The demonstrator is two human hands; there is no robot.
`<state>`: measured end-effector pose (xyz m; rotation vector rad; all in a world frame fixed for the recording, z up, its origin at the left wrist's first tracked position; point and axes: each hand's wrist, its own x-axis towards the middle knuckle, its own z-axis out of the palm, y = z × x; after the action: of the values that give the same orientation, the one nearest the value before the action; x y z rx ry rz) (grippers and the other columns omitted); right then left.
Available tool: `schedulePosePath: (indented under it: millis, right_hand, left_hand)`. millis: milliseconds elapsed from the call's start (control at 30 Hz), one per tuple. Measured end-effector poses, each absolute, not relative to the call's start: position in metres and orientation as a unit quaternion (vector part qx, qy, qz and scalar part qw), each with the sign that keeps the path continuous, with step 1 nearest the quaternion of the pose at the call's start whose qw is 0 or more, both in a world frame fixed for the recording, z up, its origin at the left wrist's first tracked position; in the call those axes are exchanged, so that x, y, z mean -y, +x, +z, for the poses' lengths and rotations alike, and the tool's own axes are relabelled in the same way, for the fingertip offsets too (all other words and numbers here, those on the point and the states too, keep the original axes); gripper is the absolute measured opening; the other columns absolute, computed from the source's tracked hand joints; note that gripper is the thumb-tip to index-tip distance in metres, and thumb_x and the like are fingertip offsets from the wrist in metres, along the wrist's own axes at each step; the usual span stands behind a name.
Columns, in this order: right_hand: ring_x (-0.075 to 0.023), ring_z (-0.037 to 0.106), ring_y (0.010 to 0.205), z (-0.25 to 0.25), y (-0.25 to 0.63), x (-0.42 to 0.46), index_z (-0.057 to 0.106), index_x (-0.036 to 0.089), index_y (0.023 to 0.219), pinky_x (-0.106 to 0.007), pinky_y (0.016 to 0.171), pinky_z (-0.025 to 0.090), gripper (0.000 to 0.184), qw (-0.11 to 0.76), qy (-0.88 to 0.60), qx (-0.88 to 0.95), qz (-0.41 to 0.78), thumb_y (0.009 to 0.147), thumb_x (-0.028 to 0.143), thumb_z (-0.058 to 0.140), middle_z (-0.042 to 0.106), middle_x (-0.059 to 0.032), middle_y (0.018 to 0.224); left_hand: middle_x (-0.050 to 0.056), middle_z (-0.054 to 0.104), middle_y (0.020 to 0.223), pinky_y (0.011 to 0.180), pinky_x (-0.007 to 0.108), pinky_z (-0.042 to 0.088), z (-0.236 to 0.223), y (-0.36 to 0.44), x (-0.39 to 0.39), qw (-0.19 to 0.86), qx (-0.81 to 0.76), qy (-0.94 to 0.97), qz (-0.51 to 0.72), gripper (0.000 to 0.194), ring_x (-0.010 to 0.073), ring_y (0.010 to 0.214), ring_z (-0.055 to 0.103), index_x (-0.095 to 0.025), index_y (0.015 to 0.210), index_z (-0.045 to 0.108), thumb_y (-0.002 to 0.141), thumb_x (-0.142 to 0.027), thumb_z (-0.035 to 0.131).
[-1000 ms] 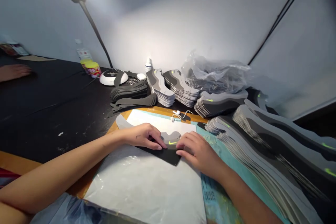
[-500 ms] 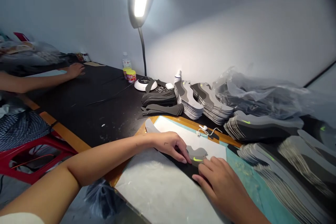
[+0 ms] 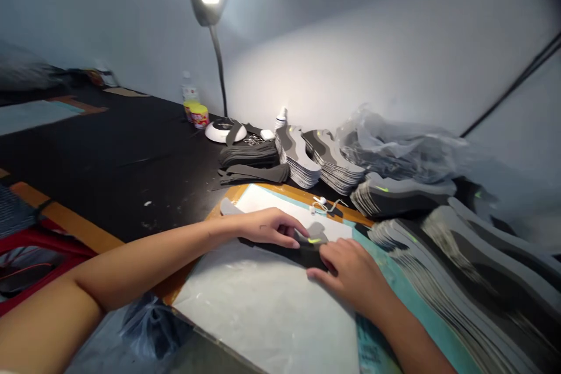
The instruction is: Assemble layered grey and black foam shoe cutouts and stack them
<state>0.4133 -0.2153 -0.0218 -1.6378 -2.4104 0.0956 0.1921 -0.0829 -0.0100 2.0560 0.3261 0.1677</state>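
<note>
A curved grey and black shoe upper piece (image 3: 287, 254) with a small yellow-green swoosh (image 3: 314, 241) lies on white sheeting over a board. My left hand (image 3: 274, 227) rests on its left part, with thumb and bent fingers against it just left of the swoosh. From the right, my right hand (image 3: 350, 272) has its curled fingers on the piece beside the swoosh, and its thumb lies by the near edge. Both hands hold it down. The hands hide parts of the piece; its pale grey end (image 3: 228, 207) shows beyond my left wrist.
Stacks of similar upper pieces (image 3: 335, 163) stand behind and along the right (image 3: 464, 280). Dark grey strips (image 3: 252, 155) lie near the lamp base (image 3: 225, 130). White earphones (image 3: 322, 204) rest at the board's far edge. A clear plastic bag (image 3: 394, 143) lies against the wall.
The view has swung, so the scene sits further left and slightly higher. The other person's arm at far left is out of sight. Both my hands stay on the upper piece.
</note>
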Motion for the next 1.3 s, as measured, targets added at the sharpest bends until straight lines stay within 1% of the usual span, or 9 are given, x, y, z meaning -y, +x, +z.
schedulePosePath:
  millis: [133, 267, 333, 400, 533, 700, 900, 1100, 1300]
  right_hand:
    - [-0.0185, 0.048, 0.074, -0.016, 0.428, 0.210, 0.049, 0.020, 0.069, -0.031, 0.072, 0.031, 0.036, 0.126, -0.586, 0.799, 0.049, 0.087, 0.043, 0.070, 0.057, 0.0008, 0.072]
    - [-0.0189, 0.050, 0.083, -0.016, 0.433, 0.209, 0.055, 0.020, 0.080, -0.031, 0.079, 0.036, 0.016, 0.234, -0.566, 0.788, 0.067, 0.094, 0.026, 0.060, 0.062, -0.0015, 0.084]
    - [-0.0190, 0.050, 0.085, -0.017, 0.431, 0.209, 0.057, 0.020, 0.085, -0.031, 0.080, 0.037, 0.011, 0.288, -0.557, 0.775, 0.077, 0.096, 0.022, 0.056, 0.062, -0.0022, 0.086]
    - [-0.0185, 0.051, 0.084, -0.019, 0.427, 0.210, 0.057, 0.021, 0.086, -0.030, 0.079, 0.038, 0.009, 0.303, -0.553, 0.770, 0.102, 0.095, 0.020, 0.057, 0.061, -0.0013, 0.084]
    - [-0.0163, 0.052, 0.078, -0.023, 0.421, 0.209, 0.057, 0.021, 0.086, -0.029, 0.077, 0.037, 0.009, 0.268, -0.553, 0.772, 0.164, 0.090, 0.015, 0.062, 0.059, 0.0020, 0.079]
    - [-0.0154, 0.051, 0.077, -0.026, 0.417, 0.207, 0.057, 0.021, 0.085, -0.028, 0.076, 0.036, 0.009, 0.249, -0.571, 0.761, 0.179, 0.089, 0.015, 0.062, 0.058, 0.0024, 0.078]
    - [-0.0160, 0.050, 0.077, -0.024, 0.407, 0.207, 0.056, 0.021, 0.082, -0.028, 0.074, 0.034, 0.011, 0.217, -0.608, 0.750, 0.144, 0.091, 0.025, 0.061, 0.058, 0.0016, 0.078]
    - [-0.0177, 0.050, 0.080, -0.023, 0.394, 0.209, 0.051, 0.020, 0.074, -0.029, 0.073, 0.031, 0.025, 0.190, -0.650, 0.730, 0.095, 0.092, 0.036, 0.061, 0.059, -0.0003, 0.081]
    - [-0.0168, 0.049, 0.077, -0.023, 0.394, 0.209, 0.050, 0.020, 0.073, -0.029, 0.070, 0.029, 0.027, 0.184, -0.659, 0.723, 0.095, 0.091, 0.036, 0.063, 0.059, 0.0009, 0.078]
  left_hand:
    - [-0.001, 0.057, 0.076, 0.057, 0.018, 0.037, -0.007, 0.194, 0.084, 0.495, -0.188, 0.844, 0.084, 0.040, 0.0104, 0.065, 0.049, -0.018, 0.121, 0.067, 0.091, -0.043, 0.062]
    - [-0.002, 0.056, 0.076, 0.055, 0.018, 0.035, -0.008, 0.195, 0.083, 0.514, -0.204, 0.830, 0.076, 0.039, 0.0095, 0.062, 0.046, -0.020, 0.120, 0.066, 0.091, -0.047, 0.060]
    - [-0.002, 0.057, 0.077, 0.056, 0.018, 0.035, -0.008, 0.196, 0.084, 0.511, -0.204, 0.832, 0.072, 0.037, 0.0096, 0.063, 0.046, -0.019, 0.117, 0.067, 0.091, -0.046, 0.061]
    - [-0.001, 0.059, 0.078, 0.057, 0.018, 0.035, -0.007, 0.197, 0.085, 0.501, -0.205, 0.838, 0.071, 0.035, 0.0099, 0.065, 0.047, -0.019, 0.113, 0.069, 0.090, -0.044, 0.062]
    - [-0.001, 0.060, 0.078, 0.058, 0.018, 0.036, -0.004, 0.198, 0.087, 0.499, -0.211, 0.838, 0.068, 0.031, 0.0104, 0.067, 0.048, -0.017, 0.108, 0.070, 0.089, -0.041, 0.062]
    - [0.000, 0.060, 0.075, 0.058, 0.018, 0.037, -0.006, 0.198, 0.086, 0.505, -0.205, 0.836, 0.065, 0.031, 0.0106, 0.066, 0.049, -0.016, 0.104, 0.071, 0.090, -0.042, 0.061]
    - [0.002, 0.063, 0.075, 0.058, 0.018, 0.039, -0.008, 0.198, 0.086, 0.489, -0.199, 0.846, 0.076, 0.033, 0.0112, 0.066, 0.051, -0.014, 0.100, 0.073, 0.089, -0.043, 0.061]
    - [0.001, 0.060, 0.071, 0.056, 0.018, 0.038, -0.012, 0.199, 0.085, 0.475, -0.182, 0.857, 0.082, 0.032, 0.0107, 0.063, 0.048, -0.014, 0.100, 0.073, 0.089, -0.042, 0.061]
    - [0.000, 0.059, 0.072, 0.057, 0.018, 0.037, -0.009, 0.198, 0.085, 0.452, -0.172, 0.871, 0.081, 0.030, 0.0104, 0.063, 0.049, -0.016, 0.108, 0.071, 0.092, -0.040, 0.060]
